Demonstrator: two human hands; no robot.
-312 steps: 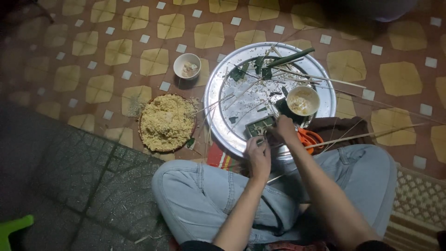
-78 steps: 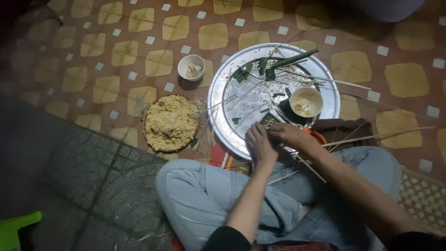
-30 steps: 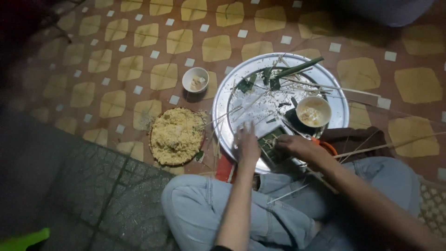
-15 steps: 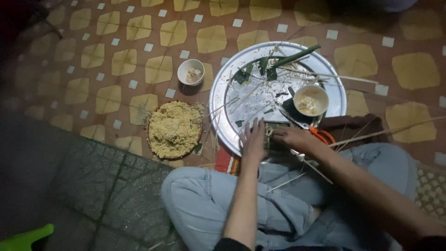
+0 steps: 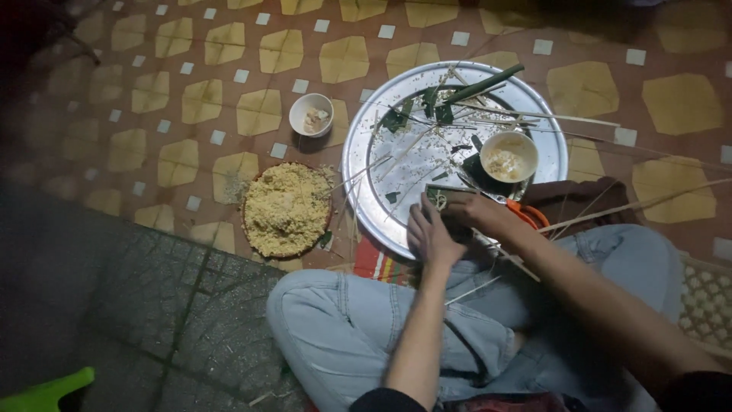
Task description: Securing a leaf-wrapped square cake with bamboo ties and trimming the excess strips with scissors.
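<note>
I sit cross-legged on the floor before a round metal tray point(image 5: 381, 179). Both hands meet at the tray's near edge around a small green leaf-wrapped parcel point(image 5: 447, 200). My left hand point(image 5: 428, 236) grips it from below and the left. My right hand point(image 5: 488, 216) holds it from the right. On the tray a white bowl point(image 5: 509, 156) with pale filling stands just beyond my right hand, among green leaf pieces point(image 5: 438, 103) and thin bamboo strips point(image 5: 564, 117).
A flat dish of yellow grain point(image 5: 285, 208) lies left of the tray, a small white bowl point(image 5: 311, 115) beyond it. Orange-handled scissors point(image 5: 528, 214) and a brown cloth point(image 5: 579, 198) lie by my right knee. Long bamboo strips point(image 5: 648, 201) stretch right. A green stool corner point(image 5: 46, 391) shows bottom left.
Both hands have stayed at the tray's near edge working the leaf parcel; over the last second they shifted slightly and closed in around it. The view has swayed a little.
</note>
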